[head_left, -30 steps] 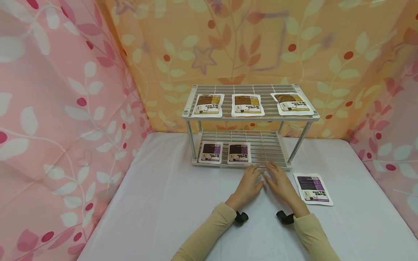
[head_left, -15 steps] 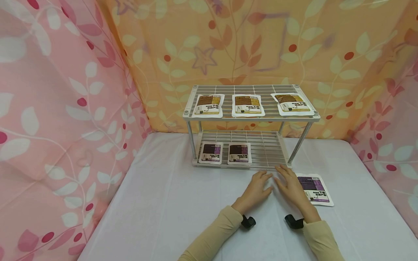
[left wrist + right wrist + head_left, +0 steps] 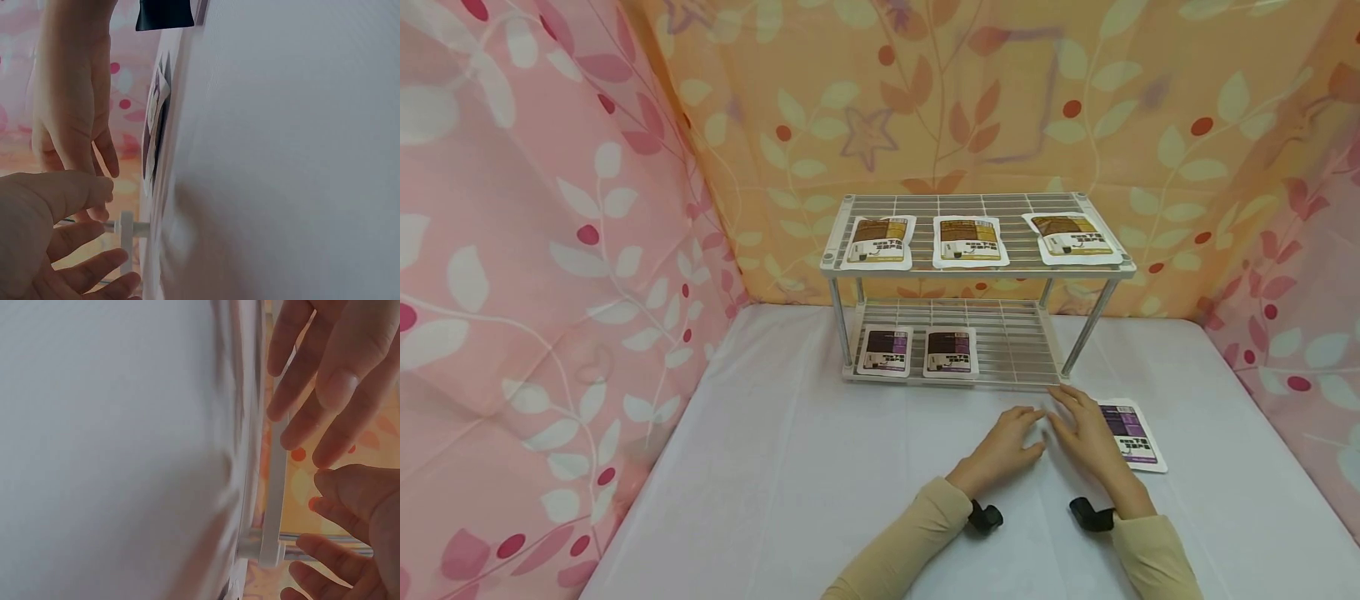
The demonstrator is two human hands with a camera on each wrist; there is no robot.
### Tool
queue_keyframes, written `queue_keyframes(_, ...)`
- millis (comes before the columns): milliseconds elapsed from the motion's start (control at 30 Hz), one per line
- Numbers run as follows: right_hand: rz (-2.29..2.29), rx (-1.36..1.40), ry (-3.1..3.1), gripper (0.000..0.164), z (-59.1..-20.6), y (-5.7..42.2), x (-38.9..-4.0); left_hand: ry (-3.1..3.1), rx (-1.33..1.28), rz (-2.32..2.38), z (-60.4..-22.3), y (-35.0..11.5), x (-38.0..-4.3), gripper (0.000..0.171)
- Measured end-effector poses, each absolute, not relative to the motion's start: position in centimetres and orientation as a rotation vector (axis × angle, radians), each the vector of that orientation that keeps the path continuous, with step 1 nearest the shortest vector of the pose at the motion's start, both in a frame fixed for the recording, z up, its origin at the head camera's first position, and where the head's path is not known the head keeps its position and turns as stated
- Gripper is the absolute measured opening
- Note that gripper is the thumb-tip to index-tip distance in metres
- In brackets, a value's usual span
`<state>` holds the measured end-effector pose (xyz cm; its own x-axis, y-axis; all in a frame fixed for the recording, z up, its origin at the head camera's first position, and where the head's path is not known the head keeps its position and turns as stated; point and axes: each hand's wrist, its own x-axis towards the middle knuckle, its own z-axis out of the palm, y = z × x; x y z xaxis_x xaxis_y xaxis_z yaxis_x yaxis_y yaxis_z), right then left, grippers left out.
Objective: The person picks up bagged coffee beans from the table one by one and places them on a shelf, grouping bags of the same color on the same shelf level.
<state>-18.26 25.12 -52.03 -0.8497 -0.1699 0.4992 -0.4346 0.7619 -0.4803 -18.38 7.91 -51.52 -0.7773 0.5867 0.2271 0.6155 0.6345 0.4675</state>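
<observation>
My left hand (image 3: pixel 1003 450) hovers near the white table in front of the wire rack, fingers loosely extended and holding nothing. Just to its right is my right hand (image 3: pixel 1090 437), likewise relaxed, its fingertips close to the rack's front right corner. A flat white packet (image 3: pixel 1141 442) with a purple and black label lies on the table; the right hand hides its left part in the head view. Edge-on, that packet (image 3: pixel 153 125) shows in the left wrist view beyond both hands. In the right wrist view the fingertips of the two hands nearly meet.
A white two-tier wire rack (image 3: pixel 977 273) stands at the back of the table (image 3: pixel 760 500). Three yellow-brown packets (image 3: pixel 966 242) lie on its upper shelf. Two purple packets (image 3: pixel 951 352) sit at the lower shelf's left and middle. Patterned cloth walls (image 3: pixel 550 250) surround the table.
Both hands have moved right and slightly back toward the person, away from the lower shelf's front edge. The right hand now overlaps the table packet's left side in the head view. The packets stay put.
</observation>
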Motion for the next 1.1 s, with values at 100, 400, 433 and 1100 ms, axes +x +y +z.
queue_keyframes(100,0.819,0.439,-2.529,0.042,-52.1,25.7,-18.0,-2.815,-1.064,-0.846,-51.5,8.4,-18.1,0.050)
queue_keyframes(400,0.822,0.307,-2.619,0.042,-51.3,27.7,-17.1,-2.862,-1.178,-0.898,-51.4,9.6,-17.3,0.053)
queue_keyframes(433,0.820,0.298,-2.622,0.042,-51.2,27.9,-17.1,-2.863,-1.187,-0.902,-51.4,9.8,-17.3,0.054)
queue_keyframes(1100,0.787,-0.040,-2.832,0.049,-50.6,32.1,-15.5,-2.911,-1.282,-0.827,-51.6,12.6,-16.7,0.056)
